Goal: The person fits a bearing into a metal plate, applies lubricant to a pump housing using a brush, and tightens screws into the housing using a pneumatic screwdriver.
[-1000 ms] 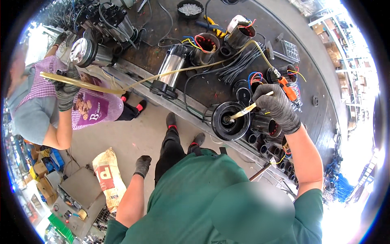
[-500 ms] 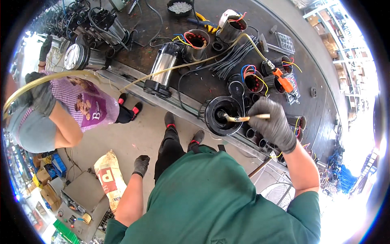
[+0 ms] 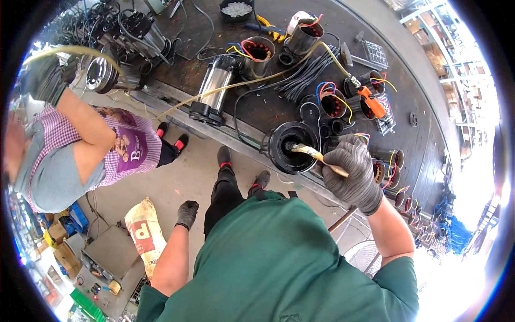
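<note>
At lower left of centre, the left hand (image 3: 187, 214) hangs, fingers curled. Up top, a black bowl (image 3: 235, 18) holds whitish pieces. Right of centre, a round black housing (image 3: 276, 155) surrounds the dark tip of a pale, smeared brush (image 3: 313, 153), its slanting handle gripped in the fingers of the right hand (image 3: 352, 173).

Round black housing (image 3: 277, 148), open side up, pale brush (image 3: 312, 153), slanted across (tip mid-opening)

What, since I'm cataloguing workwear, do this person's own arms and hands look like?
The left hand and right hand wear grey gloves reaching the wrists, darker streaks showing clearly on the right. The forearms are bare. Above them are short dark green sleeves, without markings I can make out.
</note>
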Tool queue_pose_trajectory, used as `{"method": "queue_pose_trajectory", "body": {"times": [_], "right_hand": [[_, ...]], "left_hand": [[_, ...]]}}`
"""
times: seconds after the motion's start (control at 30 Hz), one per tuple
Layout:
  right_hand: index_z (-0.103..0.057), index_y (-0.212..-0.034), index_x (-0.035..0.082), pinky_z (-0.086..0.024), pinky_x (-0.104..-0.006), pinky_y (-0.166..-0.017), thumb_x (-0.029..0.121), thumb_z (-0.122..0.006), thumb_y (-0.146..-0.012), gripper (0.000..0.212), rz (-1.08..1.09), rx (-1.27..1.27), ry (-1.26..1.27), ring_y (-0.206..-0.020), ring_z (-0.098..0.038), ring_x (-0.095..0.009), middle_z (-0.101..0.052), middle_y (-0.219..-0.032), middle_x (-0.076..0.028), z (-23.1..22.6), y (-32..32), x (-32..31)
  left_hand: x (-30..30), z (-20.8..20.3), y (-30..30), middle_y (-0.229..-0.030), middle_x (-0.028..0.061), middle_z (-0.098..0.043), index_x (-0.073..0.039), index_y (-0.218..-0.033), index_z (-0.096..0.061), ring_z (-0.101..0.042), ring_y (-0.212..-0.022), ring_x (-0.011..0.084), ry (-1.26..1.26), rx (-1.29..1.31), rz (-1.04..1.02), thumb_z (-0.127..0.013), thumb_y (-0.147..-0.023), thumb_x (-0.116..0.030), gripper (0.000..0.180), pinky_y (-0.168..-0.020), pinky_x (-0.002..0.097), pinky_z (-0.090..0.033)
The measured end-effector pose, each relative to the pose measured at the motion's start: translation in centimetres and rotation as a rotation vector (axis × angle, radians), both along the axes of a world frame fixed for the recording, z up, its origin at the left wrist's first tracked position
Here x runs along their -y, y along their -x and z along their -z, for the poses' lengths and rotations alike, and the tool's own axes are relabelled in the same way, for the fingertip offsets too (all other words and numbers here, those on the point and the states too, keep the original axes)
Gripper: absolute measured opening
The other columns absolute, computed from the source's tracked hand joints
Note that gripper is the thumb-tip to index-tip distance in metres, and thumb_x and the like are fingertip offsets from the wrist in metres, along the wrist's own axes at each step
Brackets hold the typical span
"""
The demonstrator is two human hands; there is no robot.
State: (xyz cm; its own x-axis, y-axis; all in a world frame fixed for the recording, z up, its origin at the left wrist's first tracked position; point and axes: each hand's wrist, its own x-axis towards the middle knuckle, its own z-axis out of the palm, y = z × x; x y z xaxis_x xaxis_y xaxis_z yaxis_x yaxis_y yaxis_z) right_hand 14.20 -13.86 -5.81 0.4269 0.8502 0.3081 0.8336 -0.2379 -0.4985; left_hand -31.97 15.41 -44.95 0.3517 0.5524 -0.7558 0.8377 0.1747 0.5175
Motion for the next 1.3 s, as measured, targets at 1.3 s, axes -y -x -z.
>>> {"method": "queue_pose_trajectory", "body": {"times": [1.3], "right_hand": [[-0.064, -0.088, 0.004, -0.047, -0.0355, -0.066, 0.008, -0.075, -0.072, 0.019, 0.205, -0.700, 0.070, -0.073, -0.059, -0.019, -0.062, -0.078, -0.006, 0.0, -0.7, 2.2]], "left_hand": [[0.2, 0.5, 2.7, -0.080, 0.0048, -0.071, -0.003, -0.105, -0.072, -0.061, -0.063, 0.0140, 0.051, 0.041, -0.136, -0.074, -0.089, -0.011, 0.018, -0.059, 0.0299, -0.051]]}}
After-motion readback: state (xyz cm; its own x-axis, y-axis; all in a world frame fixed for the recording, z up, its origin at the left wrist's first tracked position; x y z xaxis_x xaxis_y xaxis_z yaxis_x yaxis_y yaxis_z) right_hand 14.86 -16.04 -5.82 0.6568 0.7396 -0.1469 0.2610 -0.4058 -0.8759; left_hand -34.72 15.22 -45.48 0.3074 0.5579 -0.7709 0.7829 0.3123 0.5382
